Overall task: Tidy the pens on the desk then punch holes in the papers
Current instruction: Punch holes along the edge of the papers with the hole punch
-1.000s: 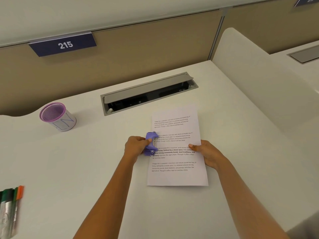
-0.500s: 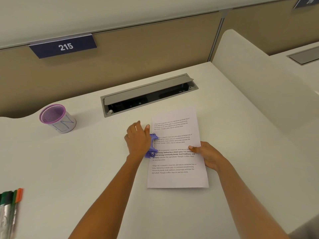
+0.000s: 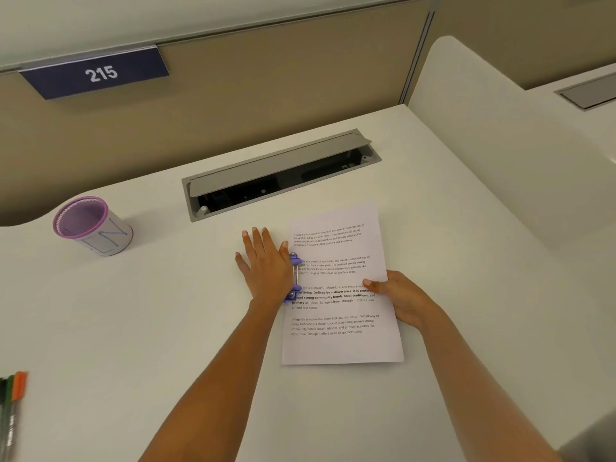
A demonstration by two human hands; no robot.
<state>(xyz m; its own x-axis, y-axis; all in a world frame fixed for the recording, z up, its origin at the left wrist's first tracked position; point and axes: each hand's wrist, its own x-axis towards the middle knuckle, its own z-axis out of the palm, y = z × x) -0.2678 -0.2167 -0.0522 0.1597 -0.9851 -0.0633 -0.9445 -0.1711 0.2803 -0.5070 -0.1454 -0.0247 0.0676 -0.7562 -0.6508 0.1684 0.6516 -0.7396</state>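
A printed white paper (image 3: 340, 345) lies on the white desk (image 3: 133, 328). A purple hole punch (image 3: 293, 278) sits on the paper's left edge, mostly hidden. My left hand (image 3: 266, 268) lies flat on top of the punch with straight fingers, pressing down. My right hand (image 3: 396, 296) holds the paper's right edge, thumb on top of the sheet and fingers underneath. Several pens (image 3: 11, 405) with green and orange caps lie at the desk's near left edge. A purple-rimmed pen cup (image 3: 91, 226) stands at the far left and looks empty.
A grey cable tray (image 3: 280, 171) with its lid open is set into the desk behind the paper. A tan partition with a sign reading 215 (image 3: 100, 73) runs along the back. A white divider (image 3: 520, 155) rises on the right.
My left hand went from gripping the punch by its side to lying flat on top of it with fingers spread. The right hand and the paper stayed put.
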